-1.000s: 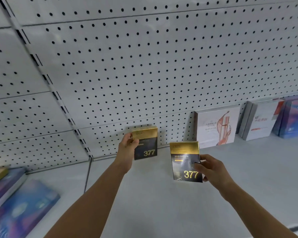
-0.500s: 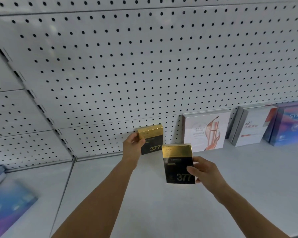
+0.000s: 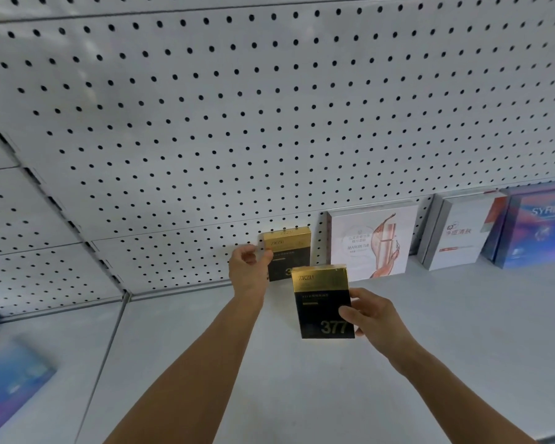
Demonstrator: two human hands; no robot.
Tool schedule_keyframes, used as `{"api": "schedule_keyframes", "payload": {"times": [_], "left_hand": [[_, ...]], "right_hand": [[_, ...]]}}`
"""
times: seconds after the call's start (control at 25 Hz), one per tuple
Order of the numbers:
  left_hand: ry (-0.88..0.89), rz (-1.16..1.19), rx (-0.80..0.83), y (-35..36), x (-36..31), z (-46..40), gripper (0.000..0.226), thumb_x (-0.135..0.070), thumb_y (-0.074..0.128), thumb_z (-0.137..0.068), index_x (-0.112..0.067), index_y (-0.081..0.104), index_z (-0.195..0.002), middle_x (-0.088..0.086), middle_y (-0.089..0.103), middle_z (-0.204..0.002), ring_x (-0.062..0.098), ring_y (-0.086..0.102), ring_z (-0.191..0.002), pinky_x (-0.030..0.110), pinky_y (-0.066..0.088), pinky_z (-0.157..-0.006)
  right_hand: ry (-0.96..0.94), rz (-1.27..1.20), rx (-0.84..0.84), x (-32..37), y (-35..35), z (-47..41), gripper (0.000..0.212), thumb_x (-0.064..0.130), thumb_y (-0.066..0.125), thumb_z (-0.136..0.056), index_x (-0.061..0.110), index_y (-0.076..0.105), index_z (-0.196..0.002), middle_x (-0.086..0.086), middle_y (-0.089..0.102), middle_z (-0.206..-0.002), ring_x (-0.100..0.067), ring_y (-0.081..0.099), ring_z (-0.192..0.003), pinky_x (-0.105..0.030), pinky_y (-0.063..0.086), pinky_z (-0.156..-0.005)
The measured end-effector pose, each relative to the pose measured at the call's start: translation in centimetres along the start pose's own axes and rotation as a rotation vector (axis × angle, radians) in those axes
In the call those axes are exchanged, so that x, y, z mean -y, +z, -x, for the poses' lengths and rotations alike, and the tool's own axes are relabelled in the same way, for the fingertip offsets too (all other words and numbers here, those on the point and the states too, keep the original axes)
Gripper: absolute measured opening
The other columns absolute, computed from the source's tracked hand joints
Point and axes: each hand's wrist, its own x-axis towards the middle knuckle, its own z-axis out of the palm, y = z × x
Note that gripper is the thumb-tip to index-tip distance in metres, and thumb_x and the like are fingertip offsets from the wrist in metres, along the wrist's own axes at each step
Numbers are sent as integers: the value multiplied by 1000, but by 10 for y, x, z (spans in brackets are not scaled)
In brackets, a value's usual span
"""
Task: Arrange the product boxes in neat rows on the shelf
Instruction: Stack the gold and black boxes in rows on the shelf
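Two black-and-gold boxes marked 377 are in view. The far box (image 3: pixel 290 248) stands upright against the pegboard, left of a white box with a pink drawing (image 3: pixel 370 243). My left hand (image 3: pixel 249 272) grips the far box by its left edge, thumb on its front. The near box (image 3: pixel 322 302) is upright in front of it, a little to the right, and partly covers it. My right hand (image 3: pixel 370 317) holds the near box by its right edge, thumb on the front; whether this box touches the shelf I cannot tell.
A white-grey box (image 3: pixel 458 232) and blue-purple boxes (image 3: pixel 539 229) stand along the pegboard (image 3: pixel 269 123) at the right. A blue box (image 3: pixel 10 382) lies flat at far left, past the shelf divider (image 3: pixel 109 341). The white shelf surface (image 3: pixel 462 331) stretches toward me.
The far box has moved right, close to the white box. The near box has moved up and back, now overlapping the far box. The camera has turned right.
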Motion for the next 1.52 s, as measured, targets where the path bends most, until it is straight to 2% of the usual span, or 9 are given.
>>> {"api": "schedule_keyframes", "payload": {"times": [0.16,0.28,0.4,0.56,0.72,0.88,1.0,1.24,1.52], "left_hand": [[1,-134,401,-42,-7,25,27,-42,57,-92,-27,60,-114,-5,66,-110,13,60,-105,34,49,-87],[127,-223,587,-72,-15,33,32,-29,66,-90,-31,59,-121,-10,68,-109,10,62,-102,30,54,-81],[189,-213,467,-95,-21,18,26,-16,66,-90,-25,63,-115,-3,69,-104,18,64,-98,30,58,-77],[246,-303,248,-122,-16,-14,23,-15,64,-91,-19,64,-113,4,69,-103,19,62,-95,35,55,-83],[293,-305,193,-121,-8,-31,24,-1,62,-88,-16,67,-107,-4,71,-95,2,60,-80,23,49,-78],[283,-264,98,-109,1,-40,27,0,64,-87,-12,63,-110,-2,68,-96,11,61,-86,16,49,-76],[236,-218,-23,-100,1,-40,28,-6,70,-84,-14,58,-108,-9,64,-92,3,60,-82,10,44,-69],[246,-243,-38,-98,5,-41,29,-15,73,-83,-16,58,-108,-5,67,-99,7,61,-86,25,51,-81],[240,-635,83,-116,-2,-13,69,-34,65,-89,-16,31,-147,5,38,-148,23,32,-138,41,32,-110]], "right_hand": [[-52,-42,28,7,13,-12,18,19,55,-95,29,60,-110,8,70,-100,-14,64,-93,-20,45,-66],[-108,-76,117,19,36,-22,20,15,55,-94,29,62,-107,9,72,-95,-14,65,-93,-24,49,-69],[-242,113,113,27,57,-38,27,19,54,-95,32,57,-118,6,65,-116,-14,59,-109,-32,52,-87],[-610,769,-183,48,63,-64,50,20,53,-95,22,36,-142,4,29,-151,-19,28,-137,-39,44,-100],[-594,1050,-197,58,66,-82,65,20,55,-92,22,22,-148,2,14,-157,-21,11,-145,-40,22,-114],[-569,1115,-198,54,71,-84,70,23,60,-89,20,22,-148,-1,20,-155,-24,14,-144,-43,22,-114],[-581,1158,-223,54,72,-83,72,23,63,-86,18,25,-147,-2,24,-154,-25,17,-143,-44,27,-112],[-551,1211,-216,57,73,-82,71,25,61,-86,19,24,-147,-2,22,-155,-25,18,-143,-47,28,-112],[-599,1169,-215,59,75,-59,65,34,56,-89,23,26,-146,-3,20,-156,-25,17,-143,-48,20,-115]]}}
